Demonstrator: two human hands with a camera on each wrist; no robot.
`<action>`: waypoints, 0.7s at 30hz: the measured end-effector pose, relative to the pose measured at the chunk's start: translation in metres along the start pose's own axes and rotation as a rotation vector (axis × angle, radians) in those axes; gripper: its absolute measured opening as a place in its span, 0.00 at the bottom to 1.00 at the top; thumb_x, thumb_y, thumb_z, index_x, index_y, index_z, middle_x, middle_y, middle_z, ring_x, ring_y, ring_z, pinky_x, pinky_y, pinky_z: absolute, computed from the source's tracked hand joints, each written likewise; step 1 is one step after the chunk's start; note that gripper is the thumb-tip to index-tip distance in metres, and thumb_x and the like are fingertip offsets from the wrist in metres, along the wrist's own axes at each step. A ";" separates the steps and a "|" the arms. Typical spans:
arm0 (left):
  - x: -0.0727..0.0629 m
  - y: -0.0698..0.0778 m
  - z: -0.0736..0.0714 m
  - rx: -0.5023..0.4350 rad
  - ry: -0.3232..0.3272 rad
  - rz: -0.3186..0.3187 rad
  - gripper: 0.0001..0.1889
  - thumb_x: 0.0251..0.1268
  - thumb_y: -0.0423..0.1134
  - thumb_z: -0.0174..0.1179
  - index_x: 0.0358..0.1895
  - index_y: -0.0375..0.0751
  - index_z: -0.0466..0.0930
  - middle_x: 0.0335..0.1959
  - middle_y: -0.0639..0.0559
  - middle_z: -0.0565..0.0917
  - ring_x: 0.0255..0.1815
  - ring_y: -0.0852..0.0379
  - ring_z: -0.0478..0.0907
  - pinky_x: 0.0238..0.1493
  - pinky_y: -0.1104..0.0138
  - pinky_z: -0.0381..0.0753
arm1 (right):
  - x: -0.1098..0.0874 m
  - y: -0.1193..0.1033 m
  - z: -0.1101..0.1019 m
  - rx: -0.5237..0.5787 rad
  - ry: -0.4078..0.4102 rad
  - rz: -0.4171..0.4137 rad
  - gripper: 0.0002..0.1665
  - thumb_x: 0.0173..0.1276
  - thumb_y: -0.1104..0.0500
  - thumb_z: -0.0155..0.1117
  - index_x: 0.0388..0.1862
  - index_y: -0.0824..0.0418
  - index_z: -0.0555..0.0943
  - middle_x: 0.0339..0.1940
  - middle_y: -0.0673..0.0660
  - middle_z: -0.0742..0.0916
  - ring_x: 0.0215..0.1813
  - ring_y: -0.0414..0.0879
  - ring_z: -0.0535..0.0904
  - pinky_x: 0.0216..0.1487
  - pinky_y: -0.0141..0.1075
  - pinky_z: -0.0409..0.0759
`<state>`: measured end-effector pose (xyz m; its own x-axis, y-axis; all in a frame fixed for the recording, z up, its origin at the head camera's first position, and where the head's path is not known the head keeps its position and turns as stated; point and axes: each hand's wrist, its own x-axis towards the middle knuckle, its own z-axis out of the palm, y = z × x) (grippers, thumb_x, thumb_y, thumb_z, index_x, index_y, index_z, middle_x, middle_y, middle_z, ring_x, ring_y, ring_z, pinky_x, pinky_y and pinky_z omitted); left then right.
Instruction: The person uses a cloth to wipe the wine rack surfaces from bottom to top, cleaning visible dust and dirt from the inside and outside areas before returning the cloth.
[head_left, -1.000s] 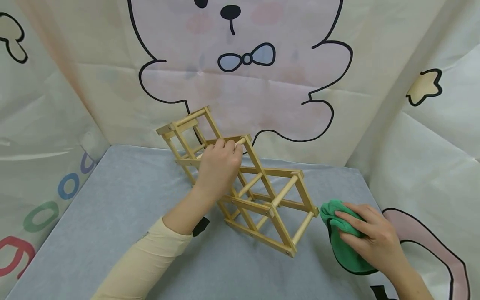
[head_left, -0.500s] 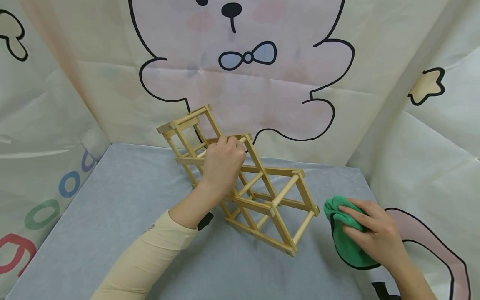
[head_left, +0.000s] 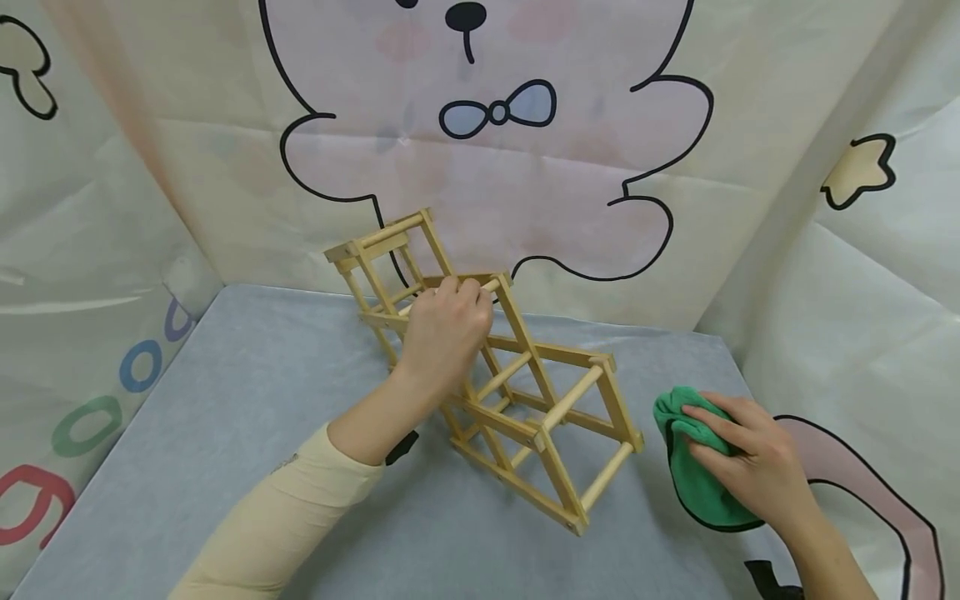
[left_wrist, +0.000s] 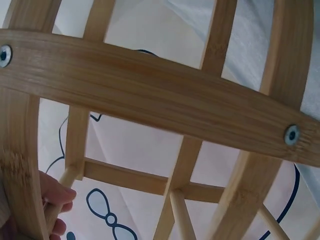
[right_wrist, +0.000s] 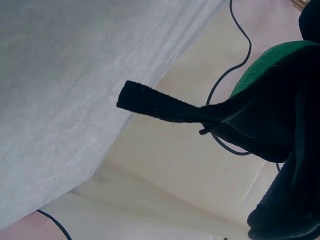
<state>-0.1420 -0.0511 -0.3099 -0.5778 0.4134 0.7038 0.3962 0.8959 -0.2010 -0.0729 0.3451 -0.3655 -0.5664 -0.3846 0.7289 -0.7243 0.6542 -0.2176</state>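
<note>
A light wooden rack point(head_left: 558, 467), built of flat slats and round dowels, stands at a slant on the table. Its upper dowel is gripped by my left hand point(head_left: 447, 333), whose fingertips curl round the rod. The left wrist view shows the rack's screwed slat point(left_wrist: 150, 95) up close, with part of the left hand point(left_wrist: 56, 195) behind an upright. To the right of the rack, my right hand point(head_left: 757, 467) holds a bunched green cloth point(head_left: 701, 483) with dark edging, apart from the wood. In the right wrist view the cloth point(right_wrist: 272, 62) is mostly covered by dark fabric.
Pale blue-grey fabric covers the table point(head_left: 262, 400). Behind it hangs a backdrop point(head_left: 585, 158) with a cartoon animal print, and printed sheets close off both sides. A black strap point(right_wrist: 155, 102) juts out in the right wrist view.
The rack has turned slightly in my left hand's grip, its near right end swinging toward me. My right hand with the cloth has shifted a little to the right and up in view.
</note>
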 end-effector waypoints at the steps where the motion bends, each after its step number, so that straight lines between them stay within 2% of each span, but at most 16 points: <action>1: -0.001 0.000 -0.001 -0.001 0.012 0.009 0.15 0.70 0.23 0.60 0.23 0.41 0.83 0.22 0.49 0.78 0.19 0.58 0.65 0.20 0.70 0.49 | 0.000 0.001 0.000 0.001 -0.001 0.003 0.38 0.77 0.35 0.60 0.36 0.71 0.91 0.45 0.66 0.89 0.62 0.27 0.74 0.58 0.15 0.69; 5: -0.005 -0.001 -0.003 -0.026 0.047 0.043 0.10 0.71 0.25 0.62 0.32 0.39 0.89 0.25 0.50 0.81 0.22 0.55 0.73 0.17 0.70 0.54 | -0.002 0.003 0.000 0.006 0.000 0.004 0.38 0.77 0.35 0.61 0.36 0.71 0.91 0.46 0.65 0.89 0.63 0.27 0.74 0.59 0.15 0.70; 8: -0.007 -0.003 -0.004 -0.050 0.069 0.072 0.07 0.71 0.27 0.64 0.40 0.39 0.91 0.31 0.49 0.86 0.26 0.53 0.79 0.16 0.69 0.64 | -0.003 0.003 0.000 0.007 0.000 0.003 0.38 0.77 0.35 0.61 0.36 0.71 0.91 0.46 0.65 0.89 0.63 0.27 0.74 0.59 0.16 0.70; 12: -0.009 -0.006 -0.006 -0.067 0.116 0.125 0.06 0.74 0.30 0.64 0.41 0.39 0.91 0.33 0.48 0.88 0.28 0.53 0.80 0.19 0.68 0.73 | -0.004 0.003 -0.001 0.003 -0.004 0.007 0.38 0.77 0.35 0.60 0.37 0.71 0.91 0.47 0.65 0.89 0.63 0.27 0.74 0.59 0.15 0.69; 21: -0.011 -0.014 -0.008 -0.121 0.243 0.265 0.05 0.74 0.31 0.65 0.43 0.40 0.91 0.36 0.50 0.87 0.30 0.52 0.81 0.21 0.67 0.74 | -0.007 0.004 -0.003 0.017 -0.016 0.030 0.37 0.76 0.35 0.61 0.39 0.69 0.91 0.51 0.57 0.89 0.61 0.27 0.74 0.58 0.15 0.68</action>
<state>-0.1352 -0.0698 -0.3090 -0.2634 0.5642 0.7825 0.5992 0.7314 -0.3256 -0.0710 0.3525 -0.3693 -0.5942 -0.3753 0.7114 -0.7132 0.6548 -0.2502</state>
